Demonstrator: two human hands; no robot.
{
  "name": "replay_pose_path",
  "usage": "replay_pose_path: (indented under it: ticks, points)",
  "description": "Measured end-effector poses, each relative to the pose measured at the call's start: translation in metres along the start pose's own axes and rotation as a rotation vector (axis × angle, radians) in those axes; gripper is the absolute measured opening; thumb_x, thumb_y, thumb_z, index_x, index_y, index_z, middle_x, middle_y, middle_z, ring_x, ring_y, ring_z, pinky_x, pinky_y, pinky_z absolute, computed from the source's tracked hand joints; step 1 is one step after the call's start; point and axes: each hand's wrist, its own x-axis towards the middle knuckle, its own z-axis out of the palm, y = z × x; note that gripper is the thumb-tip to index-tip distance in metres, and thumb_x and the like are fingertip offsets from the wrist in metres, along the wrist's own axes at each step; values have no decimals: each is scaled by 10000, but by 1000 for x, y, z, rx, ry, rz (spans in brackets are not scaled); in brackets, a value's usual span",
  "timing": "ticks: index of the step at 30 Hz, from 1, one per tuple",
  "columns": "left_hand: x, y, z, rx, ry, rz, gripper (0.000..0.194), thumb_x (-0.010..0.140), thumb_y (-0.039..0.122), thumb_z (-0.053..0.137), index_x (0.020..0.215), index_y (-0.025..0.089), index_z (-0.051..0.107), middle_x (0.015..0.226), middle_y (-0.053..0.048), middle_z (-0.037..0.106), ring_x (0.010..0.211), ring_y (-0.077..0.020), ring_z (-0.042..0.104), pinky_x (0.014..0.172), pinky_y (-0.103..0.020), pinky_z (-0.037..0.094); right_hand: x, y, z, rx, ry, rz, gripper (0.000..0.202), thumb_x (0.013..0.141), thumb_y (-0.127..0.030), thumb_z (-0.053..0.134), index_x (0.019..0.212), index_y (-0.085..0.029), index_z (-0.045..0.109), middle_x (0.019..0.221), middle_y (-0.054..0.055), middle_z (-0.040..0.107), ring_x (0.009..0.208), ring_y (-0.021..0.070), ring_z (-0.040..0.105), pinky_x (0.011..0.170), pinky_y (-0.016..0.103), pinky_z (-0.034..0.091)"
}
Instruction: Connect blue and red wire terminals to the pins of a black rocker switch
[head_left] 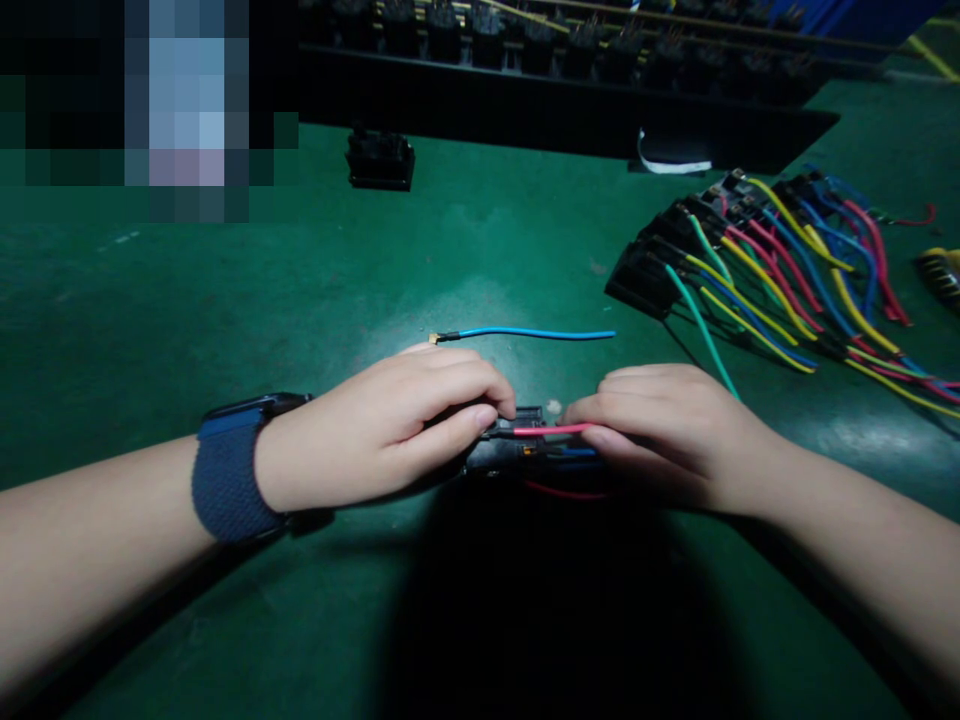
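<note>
A black plastic part (506, 452) lies at the lower middle of the green table, partly under my fingers. My left hand (420, 415), a dark watch band on its wrist, is closed round the left side of this part. Between thumb and fingers, my right hand (660, 430) pinches the right end of a red wire (551, 431), whose dark sleeved end reaches the part near my left thumb. Blue wires and another red wire run below it, partly in shadow. Just beyond my hands lies a loose blue wire (536, 333) with a brass terminal at its left end.
On the green table (225, 280), a single black part (380, 162) sits at the upper left of centre. Several black parts (645, 277) with coloured wires are heaped at the right. A long black tray (555, 110) of similar parts spans the back, with a white strip (675, 167) near its edge.
</note>
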Motion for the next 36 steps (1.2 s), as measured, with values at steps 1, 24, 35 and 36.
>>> replay_pose_path:
  ticks: [1,24,35,36]
  points:
    - [0,0,0,1,0,0,195,958,235,400,1015,189,581,965,4,619,879,-131,552,825,-248,366,0,0,0,1,1,0,280,978,-287,394,916,-152,632,695,17,552,634,123,478,603,259,321]
    - [0,0,0,11,-10,1,202,960,242,395,1015,184,581,966,4,620,873,-131,550,804,-246,354,1,1,-2,31,-11,-4,245,972,-281,412,959,-150,618,728,20,588,659,118,516,622,243,343]
    - [1,0,0,7,-10,-6,197,956,233,401,1025,186,579,975,0,619,886,-135,551,828,-250,356,1,0,-2,32,-17,11,277,974,-311,401,935,-155,626,731,30,605,663,128,532,622,244,349]
    - [1,0,0,3,-10,-5,194,956,233,404,1024,185,579,974,0,619,887,-134,550,831,-249,355,1,0,-2,32,-13,12,278,974,-311,401,932,-154,626,731,29,605,665,128,533,623,244,350]
